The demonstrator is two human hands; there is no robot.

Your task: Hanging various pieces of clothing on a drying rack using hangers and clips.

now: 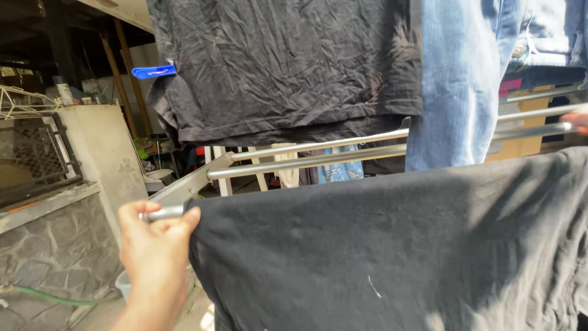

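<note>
A black garment (392,251) hangs over the nearest metal bar of a drying rack (318,160) and fills the lower right. My left hand (154,251) pinches the garment's left edge against the end of that bar (160,213). Only the fingertips of my right hand (577,121) show at the right edge, resting on a rack bar; what they hold is hidden. A wrinkled dark grey shirt (288,67) hangs above, with a blue clothes peg (153,72) on its left edge. Light blue jeans (459,79) hang to its right.
A stone-faced low wall (55,245) with a metal grille (33,156) and a concrete post (101,153) stands at left. A green hose (43,295) lies on the ground. More laundry hangs behind the rack bars. A cardboard box (520,144) sits far right.
</note>
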